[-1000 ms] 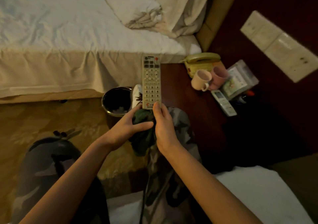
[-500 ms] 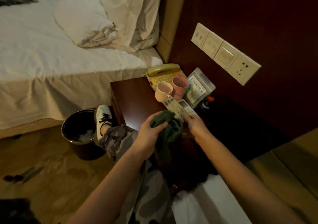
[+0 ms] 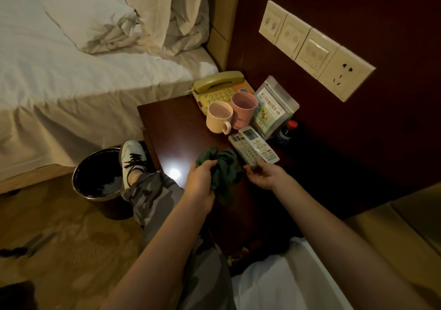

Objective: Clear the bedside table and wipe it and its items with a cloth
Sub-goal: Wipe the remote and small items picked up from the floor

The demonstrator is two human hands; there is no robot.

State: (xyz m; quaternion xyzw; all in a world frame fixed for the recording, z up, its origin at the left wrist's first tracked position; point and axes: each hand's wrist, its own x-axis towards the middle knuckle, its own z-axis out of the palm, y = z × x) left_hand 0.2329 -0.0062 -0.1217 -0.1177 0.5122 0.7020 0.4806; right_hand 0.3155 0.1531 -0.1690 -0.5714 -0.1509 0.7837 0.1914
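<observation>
The dark wooden bedside table [image 3: 176,128] stands between two beds. My left hand [image 3: 200,185] grips a bunched dark green cloth [image 3: 225,169] just above the table's front part. My right hand [image 3: 265,177] holds the near end of a long grey remote [image 3: 244,151], which lies flat on the table beside a white remote with a screen [image 3: 260,146]. Behind them stand a cream ribbed mug [image 3: 218,119] and a pink cup [image 3: 243,109].
A yellow telephone [image 3: 219,88], a clear tea pouch [image 3: 272,109] and a small red-capped bottle [image 3: 286,132] sit at the back by the wall. A black waste bin [image 3: 95,178] stands left of the table, next to my shoe [image 3: 132,157]. Wall switches [image 3: 315,49] are above.
My right hand carried the grey remote from in front of me to the table and laid it next to the white remote. The view swung right toward the wall.
</observation>
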